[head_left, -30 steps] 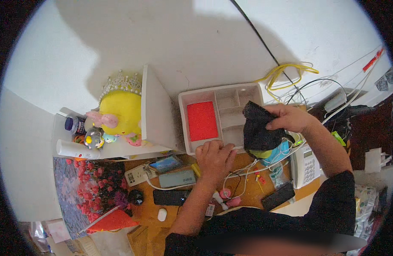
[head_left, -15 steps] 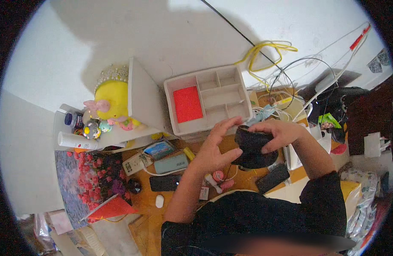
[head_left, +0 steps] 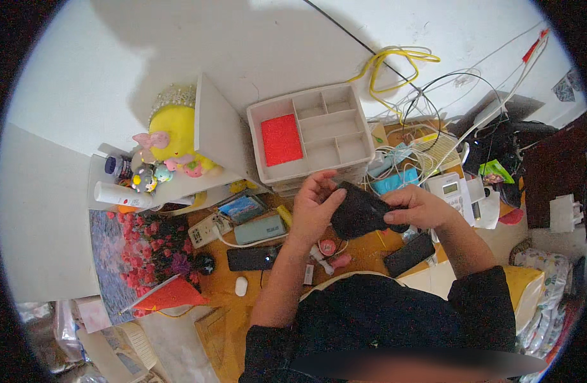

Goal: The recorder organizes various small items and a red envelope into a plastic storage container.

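Note:
A black, soft-looking pouch-like item (head_left: pixel 360 214) is held up over the desk between my two hands; its exact kind is hard to make out. My left hand (head_left: pixel 316 205) grips its left edge, thumb in front and fingers bent behind. At its right side my right hand (head_left: pixel 418 207) pinches the edge between thumb and fingers. The item looks flattened and tilted. Below it on the desk lie a black phone (head_left: pixel 409 255) to the right and a pink-and-white small item (head_left: pixel 328 255) to the left.
A white compartment box (head_left: pixel 312 169) with a red block (head_left: pixel 282 140) stands behind my hands. Tangled cables (head_left: pixel 402 156) and a white calculator-like device (head_left: pixel 448 191) sit at right. Left are a power strip (head_left: pixel 207 231), a dark phone (head_left: pixel 252 257) and a shelf (head_left: pixel 220 143) with toys.
The black item has turned from a bulky, upright shape to a flatter, tilted one. My left hand has closed onto its edge, and my right hand has shifted from its top to its right side.

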Demonstrator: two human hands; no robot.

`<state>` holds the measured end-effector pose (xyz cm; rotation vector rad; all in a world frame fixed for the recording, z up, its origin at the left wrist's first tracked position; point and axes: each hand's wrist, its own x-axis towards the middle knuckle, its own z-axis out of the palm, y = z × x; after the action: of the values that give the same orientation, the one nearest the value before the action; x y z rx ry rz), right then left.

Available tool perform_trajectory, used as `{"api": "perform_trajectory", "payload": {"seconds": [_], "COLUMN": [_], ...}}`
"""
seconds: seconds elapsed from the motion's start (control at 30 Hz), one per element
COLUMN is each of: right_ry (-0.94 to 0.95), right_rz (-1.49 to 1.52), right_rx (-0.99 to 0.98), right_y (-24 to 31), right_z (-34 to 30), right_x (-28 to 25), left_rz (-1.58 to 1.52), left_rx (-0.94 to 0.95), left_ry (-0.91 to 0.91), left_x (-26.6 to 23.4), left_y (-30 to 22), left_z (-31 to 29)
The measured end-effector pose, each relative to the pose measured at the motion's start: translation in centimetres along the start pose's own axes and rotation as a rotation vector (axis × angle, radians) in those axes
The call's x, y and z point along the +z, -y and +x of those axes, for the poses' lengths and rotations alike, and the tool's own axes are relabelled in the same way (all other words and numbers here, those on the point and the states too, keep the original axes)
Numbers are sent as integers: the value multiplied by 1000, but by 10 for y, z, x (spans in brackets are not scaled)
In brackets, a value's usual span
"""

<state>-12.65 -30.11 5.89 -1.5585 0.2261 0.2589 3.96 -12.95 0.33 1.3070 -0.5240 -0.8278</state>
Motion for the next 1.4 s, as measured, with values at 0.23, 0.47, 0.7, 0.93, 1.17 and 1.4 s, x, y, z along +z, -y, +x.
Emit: {"api": "perform_trajectory", "payload": {"seconds": [0.23, 0.47, 0.7, 0.93, 1.17, 1.4], "right_ry": [-181, -478, -423, -487, -224, 19], "right_rz": [-138, -419, -584, -730, -1011, -1376], "right_rx": [-345, -502, -428, -550, -431, -21], "right_y": [-4, -3, 12, 77, 92, 76], "right_z": [5, 22, 22, 35, 124, 178], "right_x": [10, 30, 23, -13, -48, -41], "left_rz": [548, -109, 58, 897, 1170, 1235], "left_rx": [540, -130, 38, 564, 710, 857], "left_ry": [20, 118, 119, -143, -213, -224], "left_x": [20, 38, 40, -2, -41, -55], "left_y": [-4, 0, -4, -31, -14, 27], "left_z": [-30, -39, -32, -9, 42, 51]}}
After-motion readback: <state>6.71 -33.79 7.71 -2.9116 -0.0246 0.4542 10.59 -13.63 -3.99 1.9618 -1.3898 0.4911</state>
